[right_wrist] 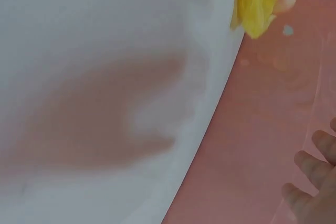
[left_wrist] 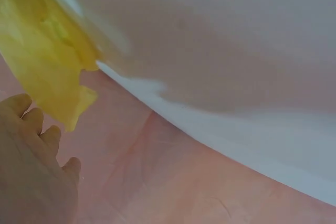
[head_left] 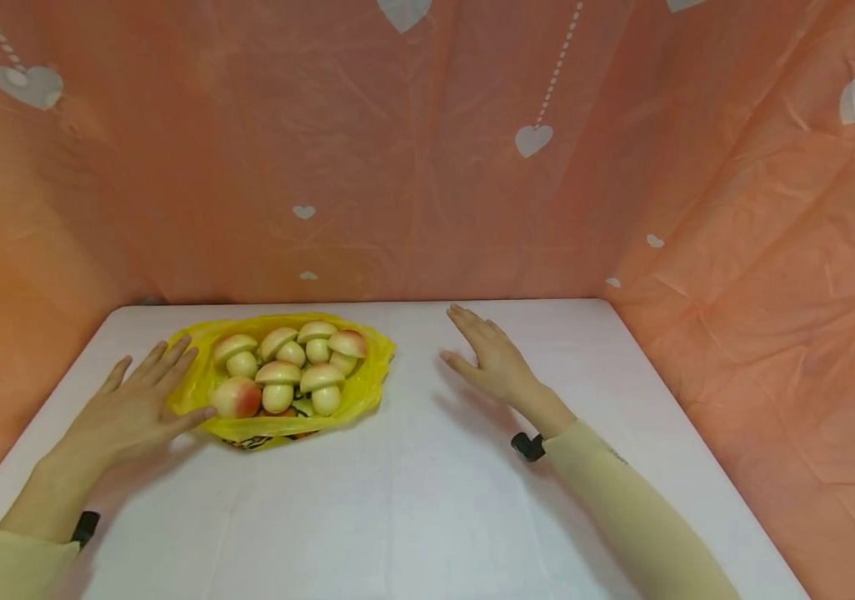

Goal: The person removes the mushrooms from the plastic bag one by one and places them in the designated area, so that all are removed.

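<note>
The head view looks forward and down from above the near edge of the white rectangular table (head_left: pixel 412 500), facing the orange heart-printed plastic backdrop (head_left: pixel 412 167). The left wrist view sits low and close, looking across the tabletop toward the crumpled yellow plastic bag (left_wrist: pixel 42 51). The right wrist view, blurred and seemingly just as close, shares that bag and table edge.

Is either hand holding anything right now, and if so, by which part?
Nothing is held. The left hand lies flat, fingers by the yellow bag of toy mushrooms; the right hand is open, apart from it.
</note>
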### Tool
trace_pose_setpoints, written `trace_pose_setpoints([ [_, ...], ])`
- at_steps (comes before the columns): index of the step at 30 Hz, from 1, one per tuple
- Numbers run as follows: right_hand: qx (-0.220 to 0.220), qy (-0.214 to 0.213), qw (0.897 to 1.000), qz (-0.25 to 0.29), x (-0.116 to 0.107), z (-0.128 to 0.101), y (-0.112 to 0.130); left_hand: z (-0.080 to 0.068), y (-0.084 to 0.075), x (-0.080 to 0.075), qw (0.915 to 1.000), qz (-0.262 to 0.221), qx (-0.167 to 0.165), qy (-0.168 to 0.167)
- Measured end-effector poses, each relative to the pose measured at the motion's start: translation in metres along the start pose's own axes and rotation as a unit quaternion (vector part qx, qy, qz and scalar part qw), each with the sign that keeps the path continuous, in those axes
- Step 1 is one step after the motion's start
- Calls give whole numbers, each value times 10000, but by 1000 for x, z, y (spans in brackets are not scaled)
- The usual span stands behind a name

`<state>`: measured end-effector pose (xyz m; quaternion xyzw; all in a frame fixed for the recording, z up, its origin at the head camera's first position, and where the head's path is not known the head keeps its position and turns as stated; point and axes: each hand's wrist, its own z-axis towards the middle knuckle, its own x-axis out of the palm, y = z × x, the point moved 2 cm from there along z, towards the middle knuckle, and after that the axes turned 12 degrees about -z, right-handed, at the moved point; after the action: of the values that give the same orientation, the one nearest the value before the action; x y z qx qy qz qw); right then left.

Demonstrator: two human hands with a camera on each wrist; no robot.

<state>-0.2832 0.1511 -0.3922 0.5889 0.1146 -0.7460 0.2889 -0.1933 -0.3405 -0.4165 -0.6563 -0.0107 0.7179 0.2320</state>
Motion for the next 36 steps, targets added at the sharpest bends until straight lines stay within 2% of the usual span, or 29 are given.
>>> trace_pose_setpoints([
  [9,-278,277,9988,288,20,28,23,-4,5,5,9999,-26,36,118],
  [19,-444,452,9960,632,37,49,44,-3,9,9,9994,-49,-96,330],
  [27,-696,373,9942,737,48,63,59,-3,11,11,9992,-107,-139,370],
  [34,-485,409,9907,1203,54,71,71,-3,11,11,9992,-139,-124,352],
  [36,-502,460,9905,1192,57,73,73,-3,12,11,9991,-134,-128,368],
])
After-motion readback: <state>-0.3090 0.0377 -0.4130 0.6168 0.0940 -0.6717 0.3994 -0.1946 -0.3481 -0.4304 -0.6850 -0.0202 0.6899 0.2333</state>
